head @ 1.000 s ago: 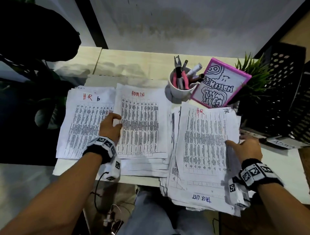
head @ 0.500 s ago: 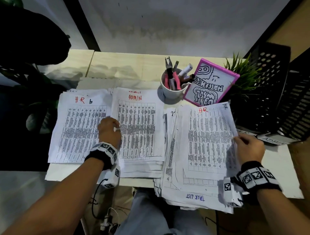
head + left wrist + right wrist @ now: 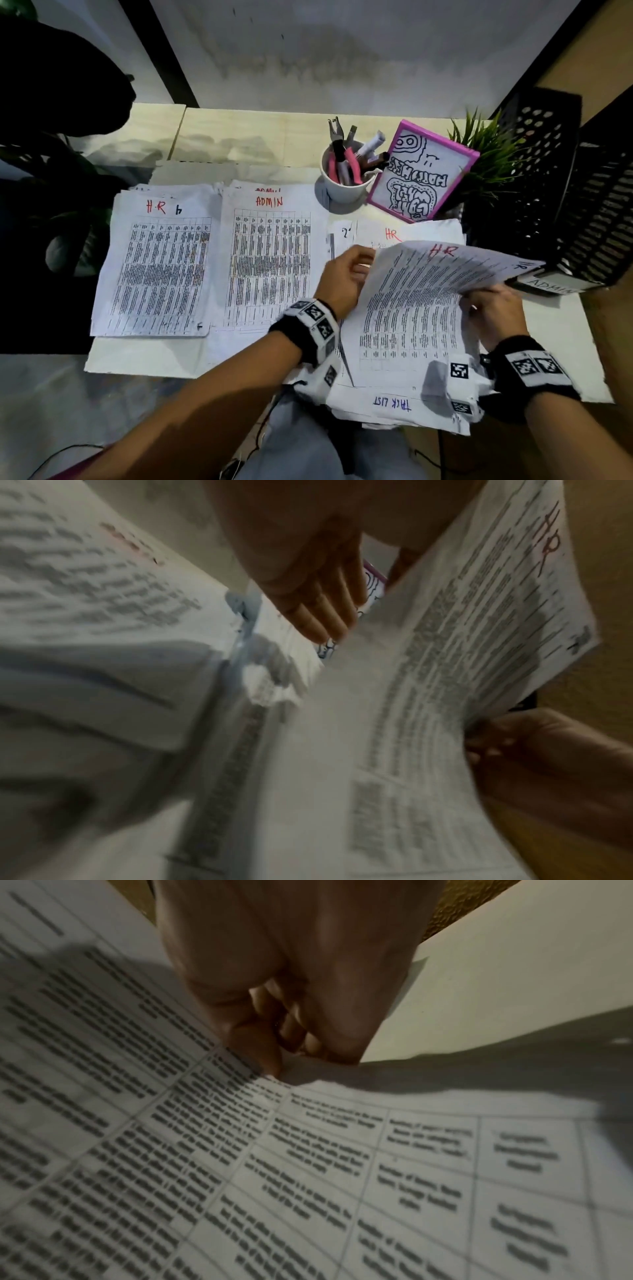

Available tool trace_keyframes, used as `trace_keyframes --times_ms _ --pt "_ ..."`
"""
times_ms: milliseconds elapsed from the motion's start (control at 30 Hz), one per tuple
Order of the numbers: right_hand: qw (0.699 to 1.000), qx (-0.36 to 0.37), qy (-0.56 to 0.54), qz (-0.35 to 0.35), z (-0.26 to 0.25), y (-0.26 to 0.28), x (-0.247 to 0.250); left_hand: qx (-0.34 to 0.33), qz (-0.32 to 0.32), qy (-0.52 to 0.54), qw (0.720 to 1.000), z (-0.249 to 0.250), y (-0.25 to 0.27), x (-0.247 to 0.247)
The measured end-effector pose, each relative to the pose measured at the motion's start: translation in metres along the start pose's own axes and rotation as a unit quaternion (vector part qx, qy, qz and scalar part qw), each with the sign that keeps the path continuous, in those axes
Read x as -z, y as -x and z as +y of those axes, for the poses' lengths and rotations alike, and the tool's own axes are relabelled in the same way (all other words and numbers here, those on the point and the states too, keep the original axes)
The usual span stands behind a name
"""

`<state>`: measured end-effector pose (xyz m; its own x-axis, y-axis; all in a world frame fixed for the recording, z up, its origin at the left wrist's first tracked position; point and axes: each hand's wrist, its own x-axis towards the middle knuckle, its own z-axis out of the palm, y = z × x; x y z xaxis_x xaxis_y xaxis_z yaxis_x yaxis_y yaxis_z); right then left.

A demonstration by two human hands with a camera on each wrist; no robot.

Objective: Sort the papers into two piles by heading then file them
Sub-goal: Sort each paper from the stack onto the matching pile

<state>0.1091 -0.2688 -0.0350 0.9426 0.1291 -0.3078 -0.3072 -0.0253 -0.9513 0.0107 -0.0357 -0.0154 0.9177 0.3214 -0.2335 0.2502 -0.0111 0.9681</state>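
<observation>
An HR pile lies at the left of the table and an ADMIN pile beside it. On the right sits the unsorted stack, with another HR heading showing at its top. My right hand pinches the right edge of a sheet headed HR and holds it tilted above that stack; the pinch is plain in the right wrist view. My left hand is at the sheet's left edge. Its fingers lie straight beside the lifted sheet.
Black mesh file trays stand at the right, one labelled ADMIN. Behind the papers are a white cup of pens, a pink-framed drawing and a small green plant. The table's front edge runs just under the piles.
My right hand has lifted the top HR sheet off the right stack. My left hand left the spot between the HR and ADMIN piles and moved right to the sheet's left edge.
</observation>
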Motion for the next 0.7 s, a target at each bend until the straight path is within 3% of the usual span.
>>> trace_keyframes --times_ms 67,133,200,267,367,500,567,633,700 --pt "0.999 -0.016 0.036 0.035 0.004 0.002 -0.001 0.004 -0.02 -0.042 0.999 -0.004 0.0 -0.009" --pt "0.999 -0.023 0.004 0.022 -0.004 0.009 -0.005 -0.008 -0.026 -0.145 0.989 -0.009 -0.003 -0.013" --pt "0.999 -0.049 -0.007 -0.012 -0.005 0.01 -0.004 -0.018 0.006 -0.269 0.963 -0.017 -0.012 -0.013" --pt "0.993 -0.105 -0.042 -0.017 -0.009 0.011 0.002 0.037 0.057 -0.326 0.943 -0.021 -0.02 -0.015" --pt "0.986 -0.106 -0.125 -0.023 -0.009 0.016 0.005 0.138 0.118 -0.314 0.932 -0.025 -0.029 -0.022" --pt "0.984 -0.123 -0.129 -0.001 0.001 0.019 0.011 0.188 0.153 -0.257 0.935 -0.027 -0.031 -0.028" --pt "0.99 -0.123 -0.057 0.024 0.011 0.013 0.017 0.19 0.164 -0.245 0.937 -0.025 -0.03 -0.026" --pt "0.988 -0.109 0.082 0.078 0.023 0.005 0.028 0.169 0.174 -0.249 0.938 -0.025 -0.028 -0.022" --pt "0.988 -0.065 0.106 0.095 0.025 0.003 0.031 0.119 0.169 -0.277 0.938 -0.025 -0.024 -0.018"
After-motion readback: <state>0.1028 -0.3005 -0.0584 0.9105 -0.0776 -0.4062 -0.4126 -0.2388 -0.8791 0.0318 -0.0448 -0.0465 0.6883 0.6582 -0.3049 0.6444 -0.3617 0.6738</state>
